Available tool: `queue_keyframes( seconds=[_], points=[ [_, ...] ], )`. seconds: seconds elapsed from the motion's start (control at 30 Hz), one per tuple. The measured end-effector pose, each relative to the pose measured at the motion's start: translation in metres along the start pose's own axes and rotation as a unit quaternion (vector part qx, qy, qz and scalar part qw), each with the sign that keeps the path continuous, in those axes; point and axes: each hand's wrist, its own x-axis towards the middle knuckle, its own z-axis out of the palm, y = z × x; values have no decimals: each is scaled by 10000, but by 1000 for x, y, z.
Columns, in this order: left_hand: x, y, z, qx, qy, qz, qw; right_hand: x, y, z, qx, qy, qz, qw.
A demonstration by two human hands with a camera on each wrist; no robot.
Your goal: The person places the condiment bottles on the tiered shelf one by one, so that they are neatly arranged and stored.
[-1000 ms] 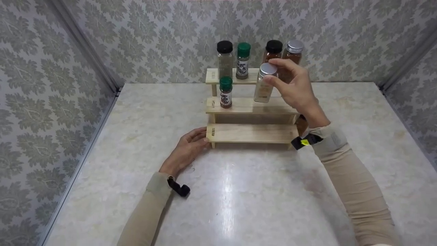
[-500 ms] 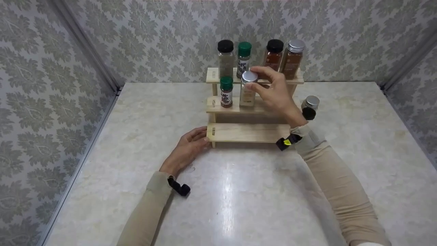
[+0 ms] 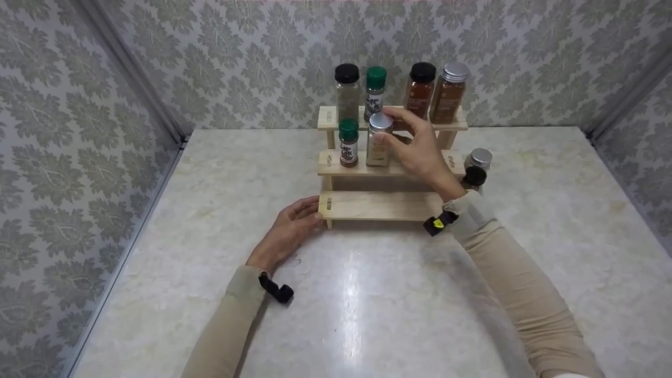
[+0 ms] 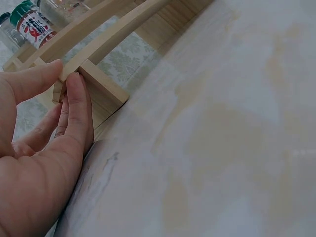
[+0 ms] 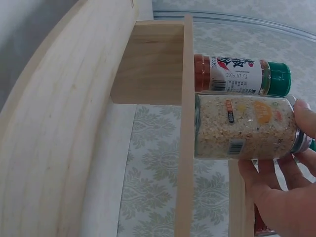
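My right hand (image 3: 417, 147) grips a clear spice jar (image 5: 244, 127) with a silver lid near its top, thumb on one side and fingers on the other. Pale, coarse grains fill this jar, which stands upright on the middle step of the wooden spice rack (image 3: 386, 205). Right beside it is a small green-capped spice jar (image 3: 348, 144) with red contents. At the rack's left end my left hand (image 3: 289, 228) pinches the end of the bottom step. In the left wrist view the thumb lies above the wood and the fingers (image 4: 78, 106) below.
The top step bears a black-capped jar (image 3: 347, 94), a green-capped jar (image 3: 375, 86), a red-filled jar (image 3: 419, 97) and a brown-filled jar (image 3: 449, 100). On the table right of the rack stand a silver-lidded jar (image 3: 480, 157) and a black-capped one (image 3: 475, 177). Patterned walls enclose the table.
The right hand has brought the silver-lidded jar leftward and down, from over the middle step to beside the small green-capped jar. The left hand has stayed at the rack's end.
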Motion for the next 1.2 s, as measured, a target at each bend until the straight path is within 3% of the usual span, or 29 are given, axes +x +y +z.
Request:
queue_keyframes(
  seconds=[0.23,0.53,0.7,0.9,1.2],
  points=[
    [1,-1,1,53,0,-51,10000,-4,-8,-10,-22,-5,49,10000],
    [5,1,-1,140,-137,34,9998,-24,-24,-53,-560,402,-829,9942],
    [5,3,-3,88,-63,66,9999,-42,-9,-83,-888,463,-816,9916],
    [5,3,-2,132,-49,86,9999,-67,17,-117,-1356,675,-524,9871],
    [3,0,-1,166,-37,-49,9998,-102,48,-140,-1696,896,-266,9811]
  ],
)
